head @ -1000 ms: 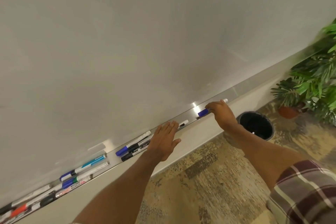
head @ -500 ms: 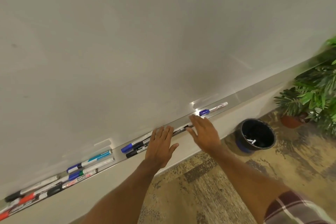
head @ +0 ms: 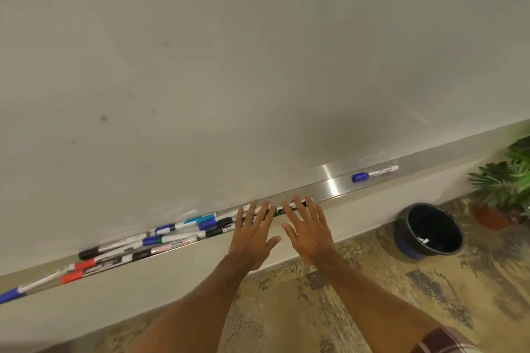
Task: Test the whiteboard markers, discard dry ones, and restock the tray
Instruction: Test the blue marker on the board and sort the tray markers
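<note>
A long metal tray (head: 327, 180) runs along the foot of the whiteboard (head: 229, 66). Several markers (head: 160, 241) with blue, black, red and teal caps lie bunched in its left half. One blue-capped marker (head: 374, 173) lies alone further right. My left hand (head: 253, 233) and my right hand (head: 308, 228) are side by side, fingers straight and spread, with the fingertips over a dark marker (head: 276, 210) on the tray. Neither hand grips anything.
A black bin (head: 428, 231) with a blue base stands on the patterned floor at the right, a small white item inside. Potted plants (head: 504, 189) fill the far right. A pale wall band runs below the tray.
My right hand let go of the blue-capped marker at the right and came left beside my left hand. Both hands shifted slightly left along the tray; the marker group sits more bunched.
</note>
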Available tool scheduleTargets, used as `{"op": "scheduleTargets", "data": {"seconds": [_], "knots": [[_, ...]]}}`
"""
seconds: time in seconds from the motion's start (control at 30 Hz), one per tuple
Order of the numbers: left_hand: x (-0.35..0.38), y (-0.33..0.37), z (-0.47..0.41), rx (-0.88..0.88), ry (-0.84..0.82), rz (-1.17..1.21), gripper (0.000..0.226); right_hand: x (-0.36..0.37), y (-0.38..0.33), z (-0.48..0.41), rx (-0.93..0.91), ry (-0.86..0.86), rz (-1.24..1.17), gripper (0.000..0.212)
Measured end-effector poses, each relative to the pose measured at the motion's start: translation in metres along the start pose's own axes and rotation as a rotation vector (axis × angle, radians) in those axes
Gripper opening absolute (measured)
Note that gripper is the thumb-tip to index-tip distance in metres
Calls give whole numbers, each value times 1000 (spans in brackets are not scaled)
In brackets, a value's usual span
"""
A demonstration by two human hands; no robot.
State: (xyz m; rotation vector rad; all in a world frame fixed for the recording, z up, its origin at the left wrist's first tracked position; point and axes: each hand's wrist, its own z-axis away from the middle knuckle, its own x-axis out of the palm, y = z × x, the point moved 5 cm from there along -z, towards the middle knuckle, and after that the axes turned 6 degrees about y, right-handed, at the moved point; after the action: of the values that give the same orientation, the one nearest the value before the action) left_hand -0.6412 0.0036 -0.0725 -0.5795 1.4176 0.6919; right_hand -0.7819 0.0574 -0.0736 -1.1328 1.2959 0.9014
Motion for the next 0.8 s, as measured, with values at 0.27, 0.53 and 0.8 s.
{"op": "scheduleTargets", "data": {"seconds": [0.27,0.53,0.8], "knots": [[-4,-54,45,-60,-30,-13,76,6,-68,7,-23,-56,-1,63],[-6,-94,74,-49,-49,-22,75,7,-114,13,-30,-85,23,65],[-12,-113,93,-27,-12,0,82,9,-137,15,-25,-41,12,73]]}}
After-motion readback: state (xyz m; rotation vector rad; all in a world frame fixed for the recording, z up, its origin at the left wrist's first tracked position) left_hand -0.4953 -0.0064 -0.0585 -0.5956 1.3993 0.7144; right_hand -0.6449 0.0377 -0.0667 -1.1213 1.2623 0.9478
